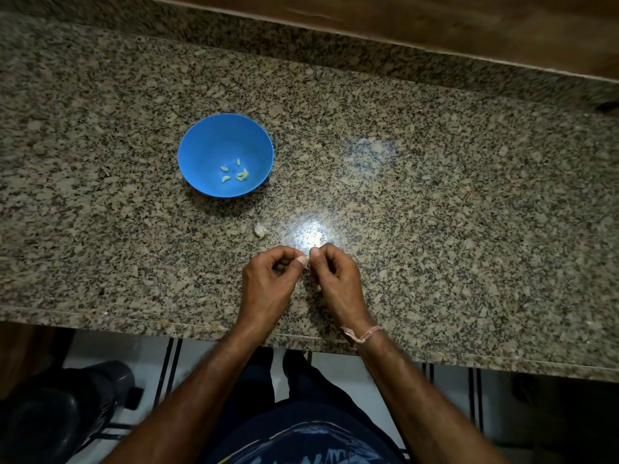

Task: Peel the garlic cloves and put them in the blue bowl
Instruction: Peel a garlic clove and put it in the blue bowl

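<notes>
- The left hand (268, 279) and right hand (338, 279) meet at the fingertips, fingers curled, pinching a small pale garlic clove (306, 264) that is mostly hidden between the thumbs.
- Just beyond the left hand lies a whitish unpeeled garlic piece (261, 230).
- Farther ahead and to the left sits a round blue plastic bowl (201, 142) holding several pale peeled cloves (234, 173).
- The speckled granite countertop (435, 195) stretches wide to the right, and its front edge runs under the wrists.

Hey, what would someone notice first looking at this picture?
The blue bowl stands out left of centre on the granite counter, peeled cloves inside. Near the front edge, the left hand and right hand pinch a small pale piece; a garlic chunk lies just beyond.
</notes>
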